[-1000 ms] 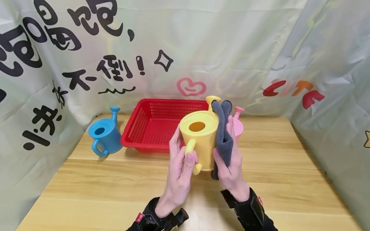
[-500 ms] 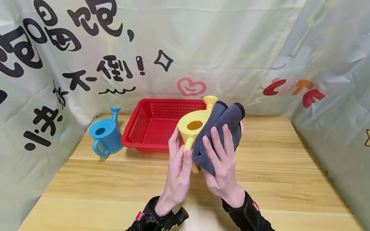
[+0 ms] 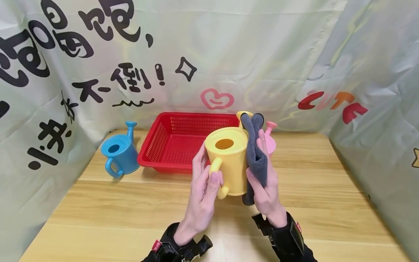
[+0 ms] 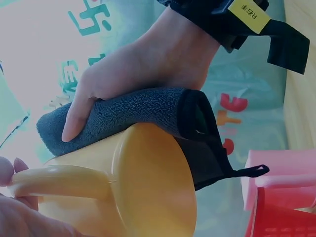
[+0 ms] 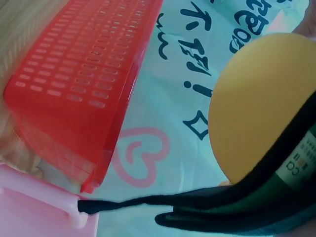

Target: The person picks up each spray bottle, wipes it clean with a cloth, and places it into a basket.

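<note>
My left hand (image 3: 200, 198) holds a yellow watering can (image 3: 235, 173) above the table, its thumb on the handle and its fingers round the left side. A folded dark grey cloth (image 3: 256, 162) lies against the can's right side, gripped by my right hand (image 3: 271, 193). The left wrist view shows the right thumb lying over the cloth (image 4: 133, 111), and the can's round base (image 4: 155, 182). Only the edge of the cloth (image 5: 276, 173) and the can's base (image 5: 261, 103) show in the right wrist view. Part of the can's spout is hidden behind the cloth.
A red perforated basket (image 3: 154, 168) stands behind the can, at the table's back. Left of it is a blue watering can (image 3: 126, 158). A pink watering can (image 3: 270, 143) is partly hidden behind my right hand. Printed fabric (image 3: 268, 65) walls off the table (image 3: 131, 214).
My right hand swept the cloth over the front of the yellow can, then back round to its right side. The left hand keeps its hold, and the can shifted only slightly.
</note>
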Motion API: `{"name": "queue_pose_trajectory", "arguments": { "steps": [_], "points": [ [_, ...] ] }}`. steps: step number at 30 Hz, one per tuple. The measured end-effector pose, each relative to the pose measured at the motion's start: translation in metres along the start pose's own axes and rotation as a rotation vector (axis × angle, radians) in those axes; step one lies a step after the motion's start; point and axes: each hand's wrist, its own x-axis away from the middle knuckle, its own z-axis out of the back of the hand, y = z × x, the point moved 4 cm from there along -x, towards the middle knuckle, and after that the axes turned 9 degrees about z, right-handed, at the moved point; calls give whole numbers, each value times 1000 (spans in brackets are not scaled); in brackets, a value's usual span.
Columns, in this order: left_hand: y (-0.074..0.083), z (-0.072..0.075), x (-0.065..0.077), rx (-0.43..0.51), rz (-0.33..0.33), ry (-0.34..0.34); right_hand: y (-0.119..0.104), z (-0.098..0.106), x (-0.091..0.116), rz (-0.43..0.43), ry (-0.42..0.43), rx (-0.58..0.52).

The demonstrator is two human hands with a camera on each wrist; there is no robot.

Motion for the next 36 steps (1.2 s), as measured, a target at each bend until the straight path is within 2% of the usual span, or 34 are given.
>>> {"name": "queue_pose_trajectory", "arguments": {
  "steps": [3, 8, 11, 14, 19, 23, 26, 32, 34, 36],
  "points": [
    [0, 1, -1, 1, -24, 5, -2, -5, -1, 113, -3, 65],
    [-1, 4, -3, -6, -20, 21, -9, -19, 0, 328, 3, 324],
    [-1, 6, -3, -13, -10, 26, -13, -27, 2, 400, -18, 436],
    [-1, 8, -3, -19, 0, 31, -16, -32, 4, 424, -45, 487],
    [-1, 6, -3, -29, 31, 31, -16, -32, 5, 389, -31, 460],
    [-1, 4, -2, -26, 42, 26, -12, -27, 4, 305, -16, 385],
    [0, 2, -2, -17, 28, 23, -8, -22, 3, 215, -9, 285],
    [-1, 1, -1, -18, 8, 22, -2, -12, 2, 26, 14, -28],
    [-1, 1, -1, -21, 6, 19, -2, -10, 2, -8, 23, -62],
    [-1, 1, -1, -22, 10, 18, -2, -10, 2, 18, 31, -26]
  ]
}}
